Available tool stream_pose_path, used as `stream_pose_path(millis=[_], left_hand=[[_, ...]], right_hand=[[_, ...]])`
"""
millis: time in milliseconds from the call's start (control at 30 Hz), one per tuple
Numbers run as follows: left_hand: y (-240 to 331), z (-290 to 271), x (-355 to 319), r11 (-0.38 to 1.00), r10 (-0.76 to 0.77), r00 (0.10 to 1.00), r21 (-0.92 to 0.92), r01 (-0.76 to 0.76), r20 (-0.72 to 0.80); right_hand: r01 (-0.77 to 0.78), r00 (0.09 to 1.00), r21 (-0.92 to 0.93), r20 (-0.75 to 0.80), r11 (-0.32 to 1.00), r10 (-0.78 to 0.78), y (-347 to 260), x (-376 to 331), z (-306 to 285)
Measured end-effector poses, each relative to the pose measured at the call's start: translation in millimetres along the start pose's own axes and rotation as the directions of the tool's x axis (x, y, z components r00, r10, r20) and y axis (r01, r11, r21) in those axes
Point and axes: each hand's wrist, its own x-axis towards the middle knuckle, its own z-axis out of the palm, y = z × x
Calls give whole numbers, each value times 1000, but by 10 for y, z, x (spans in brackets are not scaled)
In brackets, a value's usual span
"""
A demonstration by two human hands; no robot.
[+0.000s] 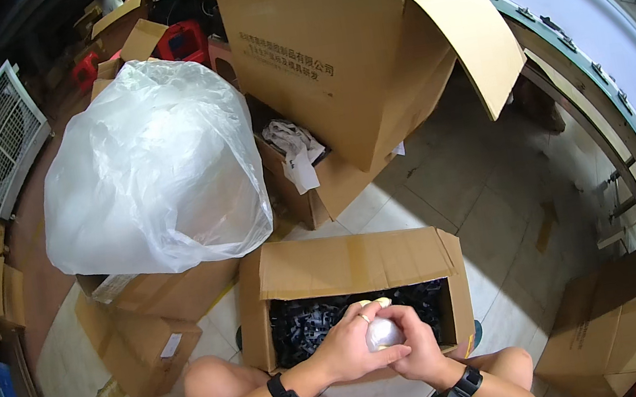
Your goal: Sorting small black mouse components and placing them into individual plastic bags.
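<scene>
My left hand and my right hand meet over the near side of an open cardboard box. Between them they grip a rounded, shiny whitish object, its kind unclear and its far side hidden by my fingers. Pale yellow covers show on some of my left fingertips, and a ring sits on one finger. Below and behind my hands, many small glossy black pieces fill the box. Black bands with small devices circle both wrists.
A large translucent plastic bag bulges on cardboard boxes at the left. Behind the open box stands a tall carton with raised flaps. Another carton is at the lower right, beneath a long curved workbench. A fan unit leans far left.
</scene>
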Motion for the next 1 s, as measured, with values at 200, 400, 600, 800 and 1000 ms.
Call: stream_pose_path(millis=[200,400,600,800,1000], left_hand=[[2,23,-53,994,83,983,-63,-95,-162],[-1,-258,-28,962,209,871,253,-102,-444],[139,-330,-61,938,312,835,286,-196,-453],[177,-312,-212,909,393,820,312,-278,-416],[172,-209,-245,872,463,813,346,-347,-353]], right_hand=[[165,980,-84,-101,983,-173,103,6,136],[132,991,16,-27,991,-131,-154,140,122],[-124,873,-467,368,875,320,497,166,70],[-272,658,-681,384,680,648,1509,-81,334],[-627,548,-654,15,423,837,2780,-179,242]])
